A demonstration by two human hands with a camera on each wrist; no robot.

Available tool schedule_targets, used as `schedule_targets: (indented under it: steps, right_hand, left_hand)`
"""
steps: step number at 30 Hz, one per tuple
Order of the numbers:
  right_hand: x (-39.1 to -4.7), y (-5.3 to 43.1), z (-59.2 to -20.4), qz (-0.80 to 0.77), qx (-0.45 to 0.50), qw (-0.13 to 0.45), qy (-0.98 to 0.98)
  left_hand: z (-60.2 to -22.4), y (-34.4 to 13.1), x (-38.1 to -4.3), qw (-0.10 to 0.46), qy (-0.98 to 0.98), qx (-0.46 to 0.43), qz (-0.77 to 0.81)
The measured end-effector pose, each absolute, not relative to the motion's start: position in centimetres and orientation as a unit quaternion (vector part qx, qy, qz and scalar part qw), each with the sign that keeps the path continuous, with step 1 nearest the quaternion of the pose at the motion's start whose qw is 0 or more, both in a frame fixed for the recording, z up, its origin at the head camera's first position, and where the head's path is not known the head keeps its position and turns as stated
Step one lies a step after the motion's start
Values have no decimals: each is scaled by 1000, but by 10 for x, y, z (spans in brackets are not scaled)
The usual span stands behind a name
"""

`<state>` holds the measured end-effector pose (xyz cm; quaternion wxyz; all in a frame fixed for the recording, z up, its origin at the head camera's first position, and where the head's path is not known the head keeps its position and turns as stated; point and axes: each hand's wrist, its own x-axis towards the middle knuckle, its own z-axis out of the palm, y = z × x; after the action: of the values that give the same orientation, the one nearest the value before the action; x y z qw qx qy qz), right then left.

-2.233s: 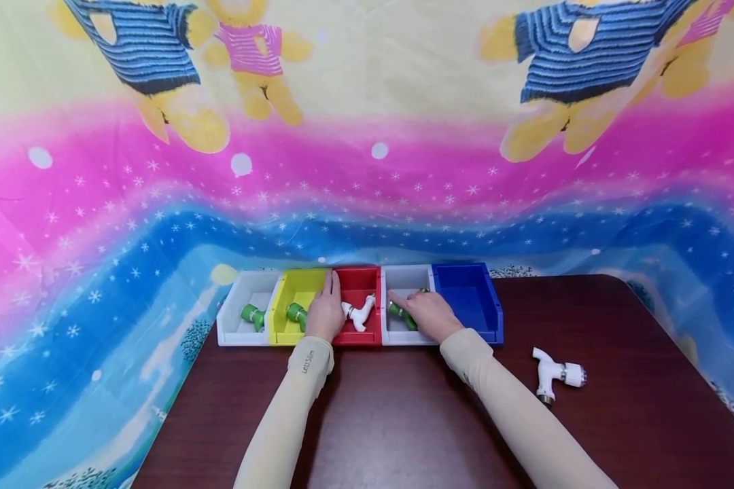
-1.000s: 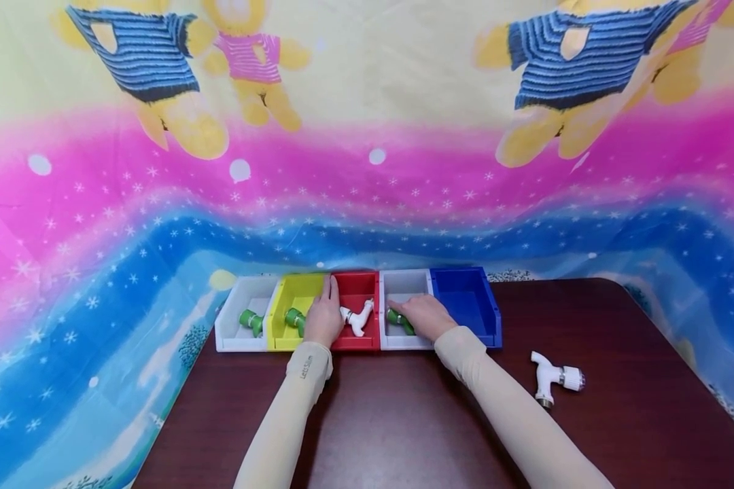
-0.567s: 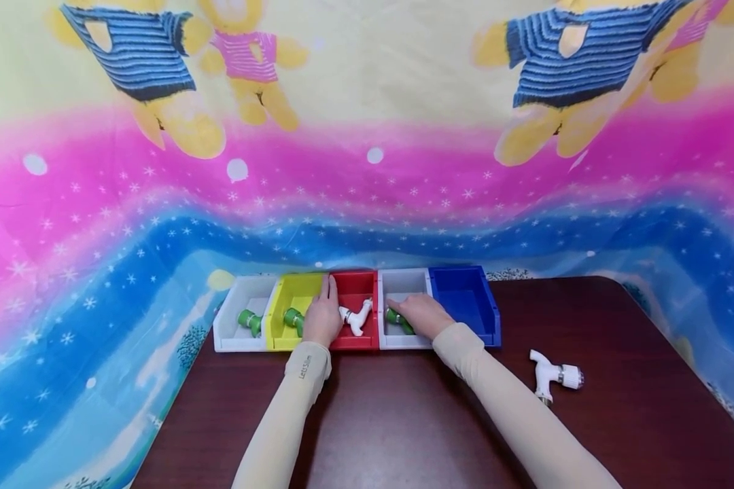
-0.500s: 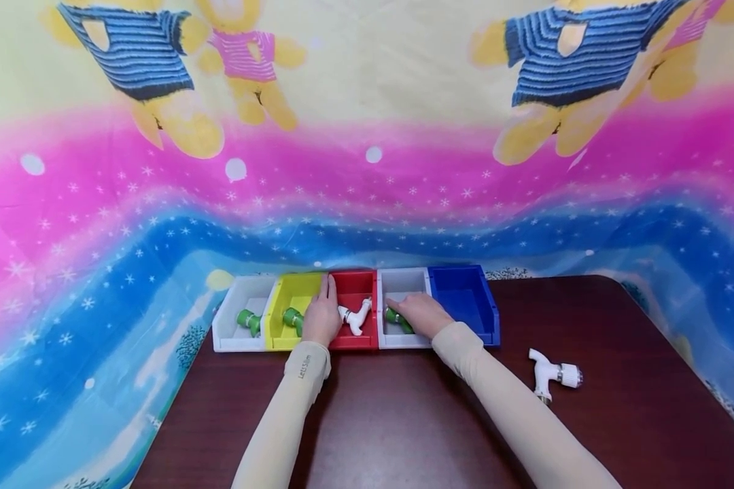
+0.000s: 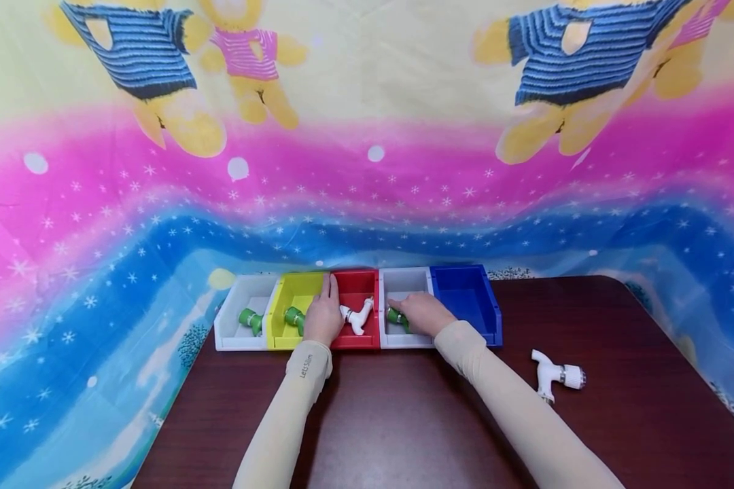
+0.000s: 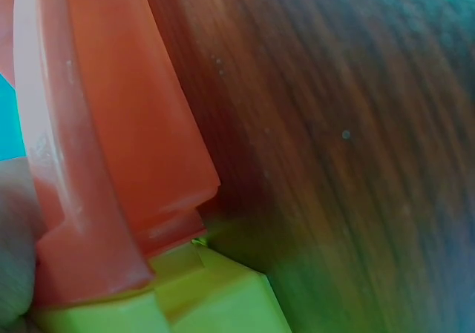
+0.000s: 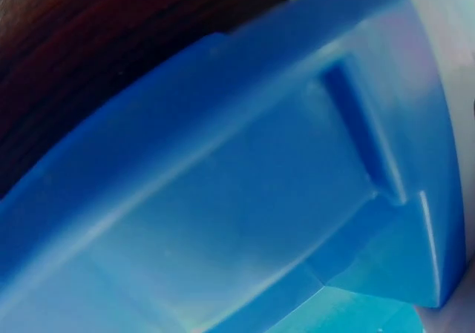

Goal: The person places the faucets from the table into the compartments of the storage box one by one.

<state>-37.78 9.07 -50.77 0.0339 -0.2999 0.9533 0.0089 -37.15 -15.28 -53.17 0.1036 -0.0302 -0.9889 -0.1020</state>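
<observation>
My left hand (image 5: 323,317) rests with straight fingers on the wall between the yellow bin (image 5: 301,284) and the red bin (image 5: 356,280). In the left wrist view, part of that hand shows at the left edge beside the red bin (image 6: 141,125). My right hand (image 5: 423,314) reaches into the second white bin (image 5: 405,280), its fingers around a green tap (image 5: 396,316) that it partly covers. A white tap (image 5: 358,317) lies in the red bin. Another green tap (image 5: 294,316) lies in the yellow bin, partly behind my left hand.
The leftmost white bin (image 5: 223,329) holds a green tap (image 5: 251,319). A blue bin (image 5: 461,299) closes the row on the right, below my right wrist in its wrist view. Another white tap (image 5: 550,373) lies on the brown table (image 5: 391,421), near my right sleeve. A printed cloth (image 5: 367,190) hangs behind.
A bit of the green tap that showed beyond my right hand at first is now covered by it. The right forearm has shifted slightly, covering the loose white tap's lower end. My left hand stays put.
</observation>
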Motion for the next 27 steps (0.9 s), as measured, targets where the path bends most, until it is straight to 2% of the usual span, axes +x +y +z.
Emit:
schedule_targets:
  steps: [27]
  right_hand:
    - [-376,89,-512,9,-311,-5,950]
  left_hand:
    - [-530,-152,-371,84,-990,-20,-111]
